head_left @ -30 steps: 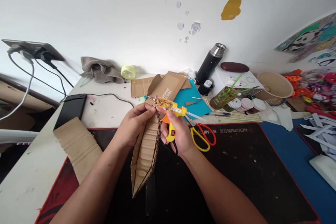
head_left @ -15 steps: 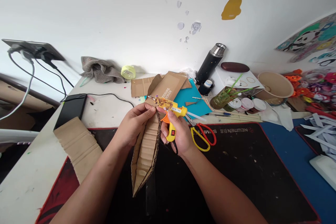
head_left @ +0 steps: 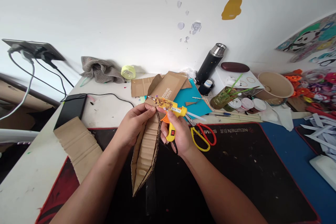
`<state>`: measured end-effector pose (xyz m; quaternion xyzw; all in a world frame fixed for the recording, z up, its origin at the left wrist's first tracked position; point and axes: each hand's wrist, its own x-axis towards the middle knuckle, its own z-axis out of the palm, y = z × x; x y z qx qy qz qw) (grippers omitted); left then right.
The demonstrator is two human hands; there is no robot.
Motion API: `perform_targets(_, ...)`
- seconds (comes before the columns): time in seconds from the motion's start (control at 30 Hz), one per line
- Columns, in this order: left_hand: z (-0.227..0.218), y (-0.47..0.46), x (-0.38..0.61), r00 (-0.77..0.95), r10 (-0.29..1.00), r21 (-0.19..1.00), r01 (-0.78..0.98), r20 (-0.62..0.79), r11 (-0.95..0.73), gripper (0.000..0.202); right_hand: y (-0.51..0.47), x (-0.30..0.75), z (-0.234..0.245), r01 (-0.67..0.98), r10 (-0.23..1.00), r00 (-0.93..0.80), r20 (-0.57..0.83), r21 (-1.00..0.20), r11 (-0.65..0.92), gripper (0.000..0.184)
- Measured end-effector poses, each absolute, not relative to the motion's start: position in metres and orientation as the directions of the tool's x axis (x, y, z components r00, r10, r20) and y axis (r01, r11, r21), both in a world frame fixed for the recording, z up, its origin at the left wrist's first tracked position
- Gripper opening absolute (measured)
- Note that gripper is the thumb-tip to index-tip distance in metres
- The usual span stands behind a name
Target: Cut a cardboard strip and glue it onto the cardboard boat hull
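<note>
My left hand (head_left: 138,122) pinches the upper end of a folded cardboard piece (head_left: 147,150), which is shaped like a narrow open trough with a pointed lower end. My right hand (head_left: 180,131) is wrapped round the handle of a yellow glue gun (head_left: 170,110) with an orange trigger. The gun's stained nozzle points left, just above the left fingertips and the top of the cardboard. A clear glue stick (head_left: 196,116) sticks out of its back. My right index finger reaches towards the cardboard's upper edge; whether it touches is unclear.
Scissors (head_left: 203,138) with red and yellow handles lie on the black mat (head_left: 236,171), right of my hand. A cardboard strip (head_left: 78,143) lies at the left. Behind are more cardboard (head_left: 170,84), a blue sheet (head_left: 196,103), a black flask (head_left: 211,63) and paint jars (head_left: 246,105).
</note>
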<state>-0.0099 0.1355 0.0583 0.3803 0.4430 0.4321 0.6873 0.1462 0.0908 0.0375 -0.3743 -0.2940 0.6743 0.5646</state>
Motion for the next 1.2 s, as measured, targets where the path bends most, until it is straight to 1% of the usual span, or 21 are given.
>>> perform_targets(0.2, 0.0599, 0.1355, -0.0092, 0.230, 0.930, 0.908, -0.246, -0.285, 0.339, 0.046, 0.0903, 0.1458, 0.0381, -0.551, 0.982, -0.085, -0.167, -0.814, -0.186, 0.065)
perform_targets(0.47, 0.0587, 0.1354, -0.0106, 0.244, 0.929, 0.913, -0.233, -0.278, 0.335, 0.042, 0.0907, 0.1454, 0.0387, -0.540, 0.981, -0.076, -0.177, -0.820, -0.190, 0.069)
perform_targets(0.77, 0.0588, 0.1361, -0.0096, 0.219, 0.934, 0.914, -0.237, -0.281, 0.330, 0.047, 0.0910, 0.1454, 0.0382, -0.537, 0.981, -0.079, -0.176, -0.822, -0.191, 0.067)
perform_targets(0.97, 0.0594, 0.1366, -0.0104, 0.225, 0.923, 0.897, -0.248, -0.313, 0.365, 0.047, 0.0915, 0.1465, 0.0395, -0.539, 0.983, -0.087, -0.164, -0.822, -0.185, 0.066)
perform_targets(1.2, 0.0617, 0.1365, -0.0102, 0.217, 0.916, 0.885, -0.260, -0.337, 0.387, 0.051, 0.0914, 0.1455, 0.0421, -0.556, 0.986, -0.065, -0.153, -0.815, -0.163, 0.066)
